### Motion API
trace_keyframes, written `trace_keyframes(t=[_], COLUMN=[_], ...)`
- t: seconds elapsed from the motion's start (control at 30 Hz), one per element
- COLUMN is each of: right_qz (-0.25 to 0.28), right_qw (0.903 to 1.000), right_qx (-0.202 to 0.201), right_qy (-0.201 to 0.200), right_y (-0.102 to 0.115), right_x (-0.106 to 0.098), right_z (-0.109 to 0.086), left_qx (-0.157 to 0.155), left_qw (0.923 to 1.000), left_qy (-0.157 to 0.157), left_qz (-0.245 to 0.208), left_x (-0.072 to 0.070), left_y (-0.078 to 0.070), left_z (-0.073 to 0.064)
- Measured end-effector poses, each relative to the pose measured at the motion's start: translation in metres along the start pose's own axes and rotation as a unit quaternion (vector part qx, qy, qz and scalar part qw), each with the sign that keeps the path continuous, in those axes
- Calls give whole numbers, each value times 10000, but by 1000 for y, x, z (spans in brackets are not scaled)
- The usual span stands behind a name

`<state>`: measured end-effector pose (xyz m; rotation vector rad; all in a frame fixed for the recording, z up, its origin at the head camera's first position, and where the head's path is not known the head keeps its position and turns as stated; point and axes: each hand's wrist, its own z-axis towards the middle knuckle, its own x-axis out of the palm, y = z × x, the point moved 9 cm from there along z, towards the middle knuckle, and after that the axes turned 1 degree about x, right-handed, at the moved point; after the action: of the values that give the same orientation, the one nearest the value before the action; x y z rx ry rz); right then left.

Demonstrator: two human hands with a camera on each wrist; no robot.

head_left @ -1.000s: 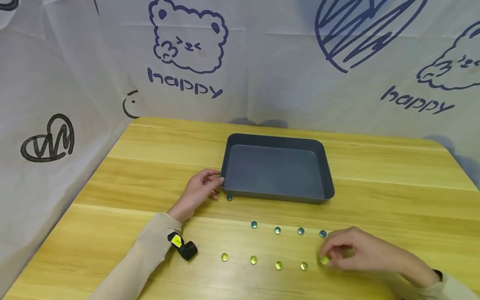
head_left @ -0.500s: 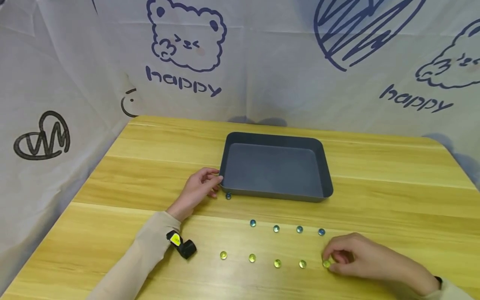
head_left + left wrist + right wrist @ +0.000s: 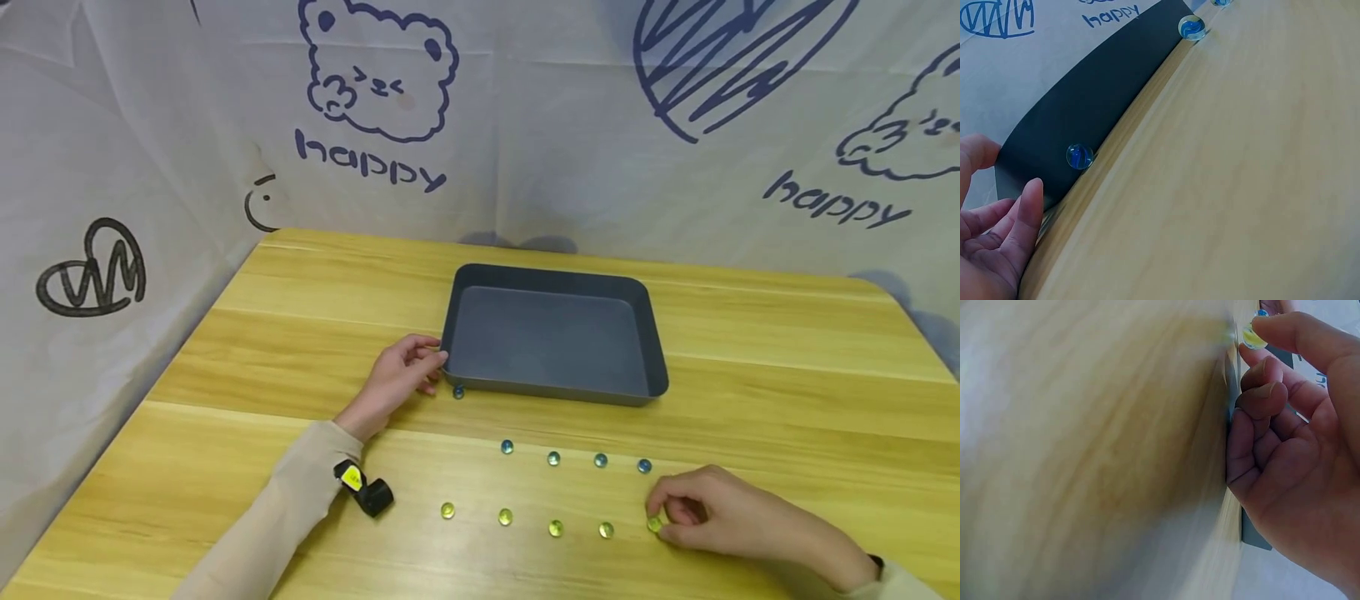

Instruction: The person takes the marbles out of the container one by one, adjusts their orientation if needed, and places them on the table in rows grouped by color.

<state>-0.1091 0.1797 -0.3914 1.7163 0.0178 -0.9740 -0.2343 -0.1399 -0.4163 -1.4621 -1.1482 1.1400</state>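
In the head view my right hand (image 3: pixel 720 508) pinches a yellow glass marble (image 3: pixel 655 524) between thumb and index finger, low over the table at the right end of a row of yellow marbles (image 3: pixel 556 528). The right wrist view shows that yellow marble (image 3: pixel 1252 337) at the fingertips, the other fingers curled below. My left hand (image 3: pixel 393 379) rests its thumb and index finger against the outside of the front left corner of a dark grey baking tray (image 3: pixel 555 392). A blue marble (image 3: pixel 459 392) sits by the tray's front wall, near that hand.
A row of blue marbles (image 3: pixel 553 458) lies between the tray and the yellow ones. Beneath everything is a wooden table (image 3: pixel 787 375). White cloth (image 3: pixel 562 167) with drawings hangs behind the table and along its left side.
My right hand has shifted slightly right and nearer to me with the yellow marble, away from the last blue one. The left hand and the tray stay in place.
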Motion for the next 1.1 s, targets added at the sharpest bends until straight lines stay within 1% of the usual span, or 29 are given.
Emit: trace_keyframes(t=[0.17, 0.43, 0.6, 0.77, 1.1], right_qz=[-17, -29, 20, 101, 74], right_qw=[10000, 10000, 9999, 9999, 9997], right_qx=[79, -14, 101, 108, 212], right_qy=[-44, -87, -40, -11, 34], right_y=[-1, -1, -3, -2, -3], right_x=[-1, -1, 1, 0, 0], right_z=[0, 0, 0, 0, 0], left_qx=[-43, 2, -53, 6, -60], left_qw=[10000, 10000, 10000, 10000, 10000], left_qy=[13, -32, -41, -36, -17], left_qz=[5, 28, 22, 46, 67], left_x=[1, 0, -1, -1, -1], left_y=[2, 1, 2, 1, 2], left_z=[1, 0, 1, 1, 1])
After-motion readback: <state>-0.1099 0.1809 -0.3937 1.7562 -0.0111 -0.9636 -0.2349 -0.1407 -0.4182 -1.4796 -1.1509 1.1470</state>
